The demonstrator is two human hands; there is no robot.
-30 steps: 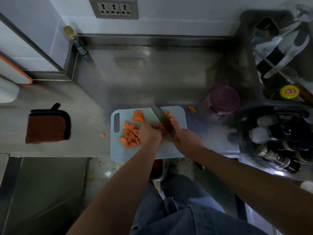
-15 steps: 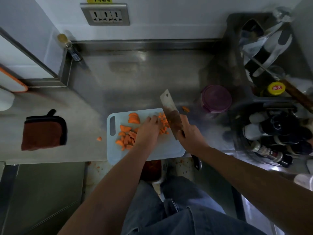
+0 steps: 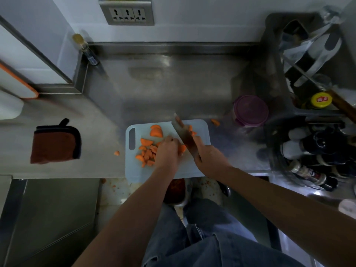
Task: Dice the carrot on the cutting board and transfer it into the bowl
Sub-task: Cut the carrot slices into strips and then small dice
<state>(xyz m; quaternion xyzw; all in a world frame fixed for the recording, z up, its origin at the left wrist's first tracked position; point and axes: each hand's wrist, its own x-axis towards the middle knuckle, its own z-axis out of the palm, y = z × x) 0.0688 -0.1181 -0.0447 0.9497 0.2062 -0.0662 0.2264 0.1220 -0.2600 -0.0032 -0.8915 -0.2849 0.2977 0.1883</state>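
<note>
**Cleaver over the board, carrot half cut**

Head view, looking down on a steel counter [image 3: 173, 83]. At its near edge, a pale blue cutting board [image 3: 192, 166], handle slot to the left. On the board's left half, the carrot pieces [image 3: 148, 149]: orange half-moons and chunks in a loose heap, with a few more by the far right corner, beyond the blade.

Left hand [image 3: 167, 153] knuckles-up on the middle of the board, fingers curled and pressed together, bearing down on a carrot chunk just beside the blade. Right hand [image 3: 210, 157] wrapped tight round the handle of a cleaver [image 3: 183, 132], fingers closed, grip right up at the root of the blade. Blade slanted away to the upper left, tip past the board's far edge; cannot tell whether the edge touches the board.

Off the board, one stray carrot bit [image 3: 116, 153] on the counter to the left, and another carrot scrap [image 3: 215, 122] by the far right corner. Near that scrap, a purple-lidded tub [image 3: 250, 110]. Well to the left, a brown cloth pad [image 3: 54, 143] with dark trim. At the right, a rack of dark bottles [image 3: 317, 151]. On the wall behind, a triple socket [image 3: 127, 13].
</note>
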